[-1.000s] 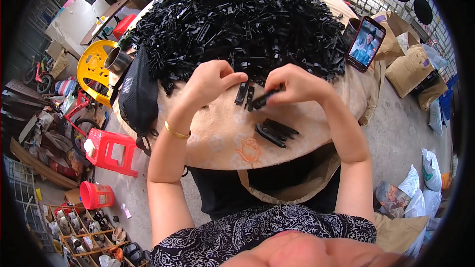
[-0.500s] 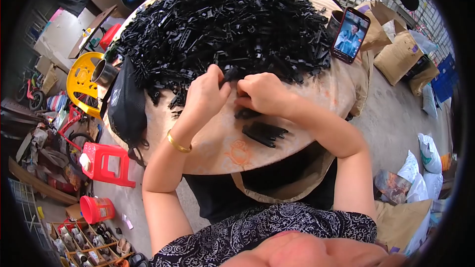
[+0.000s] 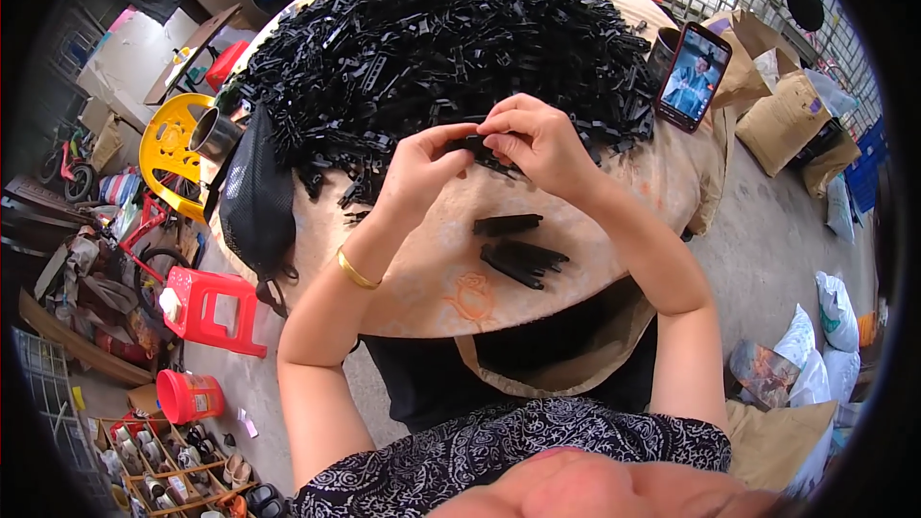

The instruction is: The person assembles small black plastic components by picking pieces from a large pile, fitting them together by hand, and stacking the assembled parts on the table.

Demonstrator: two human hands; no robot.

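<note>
Close together at the near edge of a big heap of black plastic parts [image 3: 432, 48], my left hand [image 3: 422, 171] and my right hand [image 3: 542, 142] pinch a small black plastic part [image 3: 477, 145] between them. Fingers hide most of it, so its exact shape cannot be made out. Nearer to me on the table, a neat cluster of slim black parts [image 3: 525, 261] lies side by side. Just beyond that cluster sits another small group of black parts [image 3: 508, 224]. A gold bangle is on my left wrist.
The round table's cloth [image 3: 403, 297] is pale. A wide bag [image 3: 614, 355] gapes below its near edge. A phone [image 3: 693, 77] leans at the right, a metal cup behind it. On the left are a black mesh bag [image 3: 257, 201], a yellow chair [image 3: 153, 149] and a red stool [image 3: 192, 307].
Both hands have come closer together and shifted right, my right one higher. The small group of black parts, partly covered by my right hand before, now shows fully.
</note>
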